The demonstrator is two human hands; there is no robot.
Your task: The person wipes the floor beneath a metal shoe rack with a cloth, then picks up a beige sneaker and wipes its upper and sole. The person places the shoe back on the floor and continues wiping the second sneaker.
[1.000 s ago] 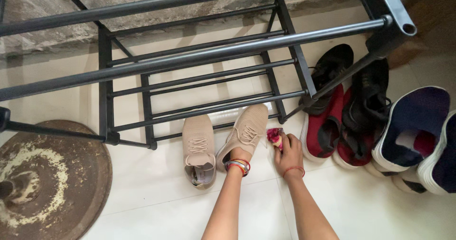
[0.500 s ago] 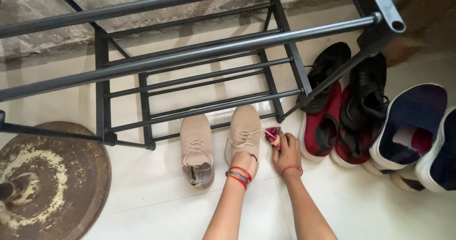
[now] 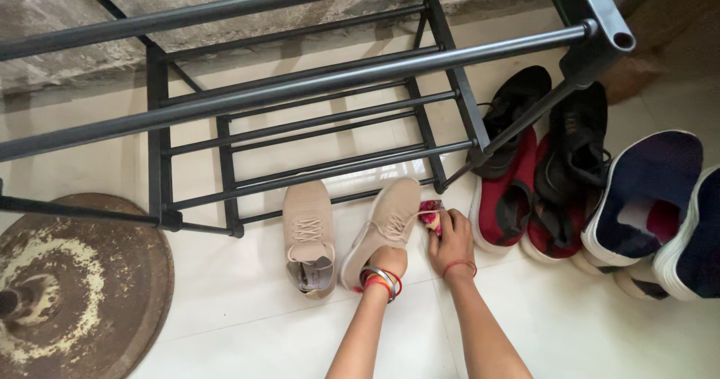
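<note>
Near the lower centre of the frame, a beige knit sneaker (image 3: 384, 225) is gripped at its heel by the left hand (image 3: 388, 262), whose fingers are curled shut around the heel opening; the shoe is tilted, its toe pointing toward the upper right and lying just under the lowest bar of the black metal shoe rack (image 3: 300, 94). Bangles in several colours are worn on the left wrist. Just to the right, a crumpled pink cloth (image 3: 432, 216) is pinched between the closed fingers of the right hand (image 3: 452, 236) and held against the side of the sneaker near its laces. A second beige sneaker (image 3: 310, 235) stands flat on the white tiled floor (image 3: 247, 304) just to the left, apart from the held one. At right of centre, a pair of black-and-red shoes (image 3: 544, 176) is seen beside the rack's leg, with navy shoes with white soles (image 3: 660, 199) at the right edge. A round rusty metal disc (image 3: 75, 289) fills the lower left corner.
</note>
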